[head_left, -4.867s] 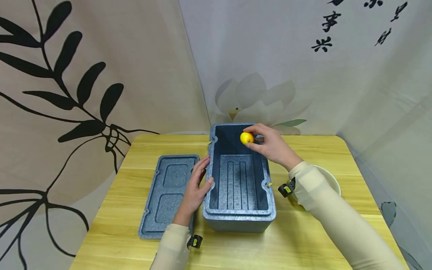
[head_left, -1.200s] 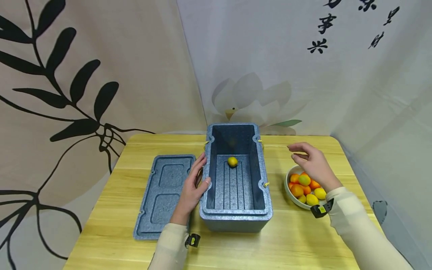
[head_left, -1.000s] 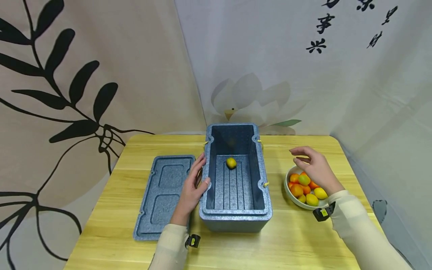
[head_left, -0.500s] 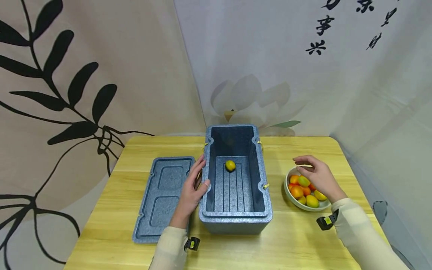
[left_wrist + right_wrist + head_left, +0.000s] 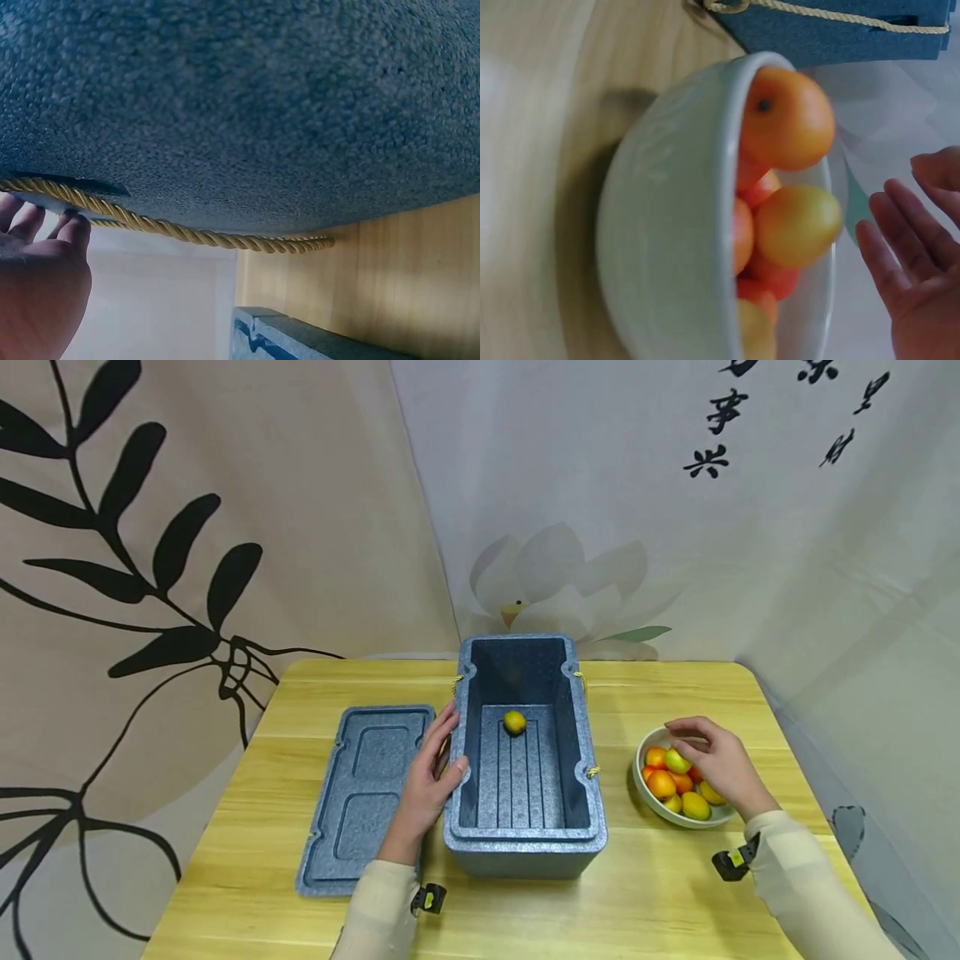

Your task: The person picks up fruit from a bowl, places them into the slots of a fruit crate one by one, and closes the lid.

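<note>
Nearest me on the pale yellow wood-grain table [image 5: 637,897], an open oblong blue-grey foam box [image 5: 517,865] stands with its long axis running near to far. My left hand [image 5: 427,783] rests at its left side, thumb at the rim, fingers relaxed, not clenched. Left of it lies a flat rectangular blue-grey foam lid [image 5: 367,822].

To the right, well apart from the box, stands a round off-white glazed bowl [image 5: 667,225] of orange and yellow fruit. Governing relation: a nearly round yellow-green fruit [image 5: 677,762] atop the pile, no marked long axis, lies just below my right hand [image 5: 726,770], clearly the nearer hand. That hand is unburdened, fingers loosely bent; the right wrist view shows a gap.

Farther off, one small yellow fruit [image 5: 514,722] lies on the ribbed floor inside the box
</note>
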`<state>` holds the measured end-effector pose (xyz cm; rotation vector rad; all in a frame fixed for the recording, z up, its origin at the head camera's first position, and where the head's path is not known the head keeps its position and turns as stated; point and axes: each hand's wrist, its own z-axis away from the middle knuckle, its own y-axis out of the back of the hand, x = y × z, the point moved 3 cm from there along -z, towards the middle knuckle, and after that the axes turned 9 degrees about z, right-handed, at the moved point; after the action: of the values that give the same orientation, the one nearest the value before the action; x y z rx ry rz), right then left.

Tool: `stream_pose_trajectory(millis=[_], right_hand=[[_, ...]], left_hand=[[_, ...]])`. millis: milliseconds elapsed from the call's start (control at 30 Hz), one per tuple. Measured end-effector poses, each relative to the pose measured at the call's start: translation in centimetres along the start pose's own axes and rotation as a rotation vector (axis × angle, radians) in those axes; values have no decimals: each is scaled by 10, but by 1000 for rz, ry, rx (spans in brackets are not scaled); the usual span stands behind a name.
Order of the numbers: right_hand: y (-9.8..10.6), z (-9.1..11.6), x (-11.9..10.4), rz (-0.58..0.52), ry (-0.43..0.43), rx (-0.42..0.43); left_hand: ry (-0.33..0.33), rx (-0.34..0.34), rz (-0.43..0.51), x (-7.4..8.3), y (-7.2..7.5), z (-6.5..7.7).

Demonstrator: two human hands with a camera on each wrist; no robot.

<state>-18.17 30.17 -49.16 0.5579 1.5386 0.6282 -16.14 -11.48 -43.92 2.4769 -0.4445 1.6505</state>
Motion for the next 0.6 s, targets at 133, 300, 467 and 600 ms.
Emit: stream_pose_trajectory(millis=[133, 300, 467, 600], right_hand=[[-2, 3, 8, -2, -25, -2], [-5, 8, 16, 12, -26, 6], [-8, 10, 20, -1, -21, 11], [-8, 12, 21, 12, -22, 17]], left_hand=[[4, 8, 6, 0, -1, 0], [4, 8, 9, 0, -1, 1], [8, 7, 2, -1, -1, 0], [4, 9, 5, -2, -1, 0]])
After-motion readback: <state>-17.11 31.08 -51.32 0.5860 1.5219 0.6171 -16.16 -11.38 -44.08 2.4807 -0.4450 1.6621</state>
